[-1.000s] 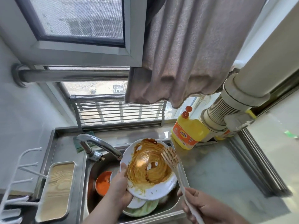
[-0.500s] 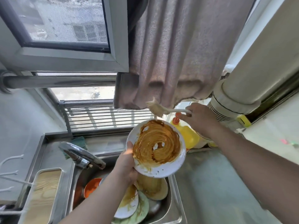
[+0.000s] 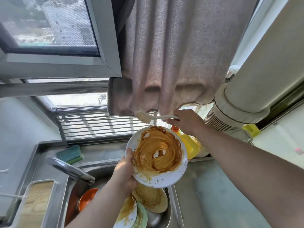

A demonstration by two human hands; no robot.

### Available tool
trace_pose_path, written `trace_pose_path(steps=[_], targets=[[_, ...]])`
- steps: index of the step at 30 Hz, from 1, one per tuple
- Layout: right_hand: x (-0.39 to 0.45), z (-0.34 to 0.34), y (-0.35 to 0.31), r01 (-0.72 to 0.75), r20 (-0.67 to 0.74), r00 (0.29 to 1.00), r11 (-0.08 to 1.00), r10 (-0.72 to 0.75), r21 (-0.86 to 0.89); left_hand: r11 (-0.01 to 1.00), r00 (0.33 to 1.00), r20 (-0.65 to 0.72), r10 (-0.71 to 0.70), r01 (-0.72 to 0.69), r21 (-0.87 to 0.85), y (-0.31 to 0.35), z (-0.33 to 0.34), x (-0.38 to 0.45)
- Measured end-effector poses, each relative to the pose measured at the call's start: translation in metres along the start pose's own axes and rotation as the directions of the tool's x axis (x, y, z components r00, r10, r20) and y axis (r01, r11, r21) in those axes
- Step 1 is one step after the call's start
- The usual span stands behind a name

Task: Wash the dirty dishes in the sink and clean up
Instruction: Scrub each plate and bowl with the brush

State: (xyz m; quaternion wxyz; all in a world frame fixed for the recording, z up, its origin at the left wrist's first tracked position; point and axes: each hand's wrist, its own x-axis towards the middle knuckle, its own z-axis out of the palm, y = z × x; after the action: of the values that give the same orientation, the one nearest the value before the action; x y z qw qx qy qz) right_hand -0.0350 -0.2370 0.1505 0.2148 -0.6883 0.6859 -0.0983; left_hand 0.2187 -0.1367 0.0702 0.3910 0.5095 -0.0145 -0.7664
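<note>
Nearest you, the sink [image 3: 169, 209] holds a pile of dirty dishes: a white plate [image 3: 127, 214] streaked with brown sauce, a green plate [image 3: 142, 218] tucked beside it, a beige dish [image 3: 151, 200] smeared brown, and an orange bowl [image 3: 86, 199] at the left, under the faucet [image 3: 70, 170]. A tray with a wood-grain base [image 3: 35, 203] sits on the steel counter to the left of the basin.

Above the pile, your left hand [image 3: 125, 171] grips the sauce-covered plate [image 3: 157, 156] by its left rim, thumb curled over the edge onto the face and fingers behind it. You hold the plate tilted up over the sink, its face coated in swirled orange-brown sauce.

Further out, your right hand [image 3: 185, 121] is raised past the plate, fingers curled around the handle of the dish brush [image 3: 148, 116], whose bristle head points left and hangs in the air above the plate's top edge, clear of it. The hand is just over the orange cap of the yellow detergent bottle [image 3: 189, 143], which stands at the back of the counter, partly hidden by the plate.

A green sponge [image 3: 70, 153] lies behind the faucet. Beyond, a towel [image 3: 164, 63] hangs before the window [image 3: 49, 23], with a large pipe [image 3: 246, 89] at the right.
</note>
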Motion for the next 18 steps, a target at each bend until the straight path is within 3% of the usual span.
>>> trace_pose_path(steps=[12,18], targets=[[-0.005,0.015,0.006,0.005,-0.020,1.000,0.998,-0.003,0.062,0.998,0.999,0.041,-0.035,0.037,-0.059,-0.005,-0.004,-0.006],[-0.081,0.011,-0.023,0.026,-0.218,0.976,0.993,0.001,0.119,0.999,0.999,-0.020,-0.037,0.037,-0.001,-0.012,-0.043,-0.010]])
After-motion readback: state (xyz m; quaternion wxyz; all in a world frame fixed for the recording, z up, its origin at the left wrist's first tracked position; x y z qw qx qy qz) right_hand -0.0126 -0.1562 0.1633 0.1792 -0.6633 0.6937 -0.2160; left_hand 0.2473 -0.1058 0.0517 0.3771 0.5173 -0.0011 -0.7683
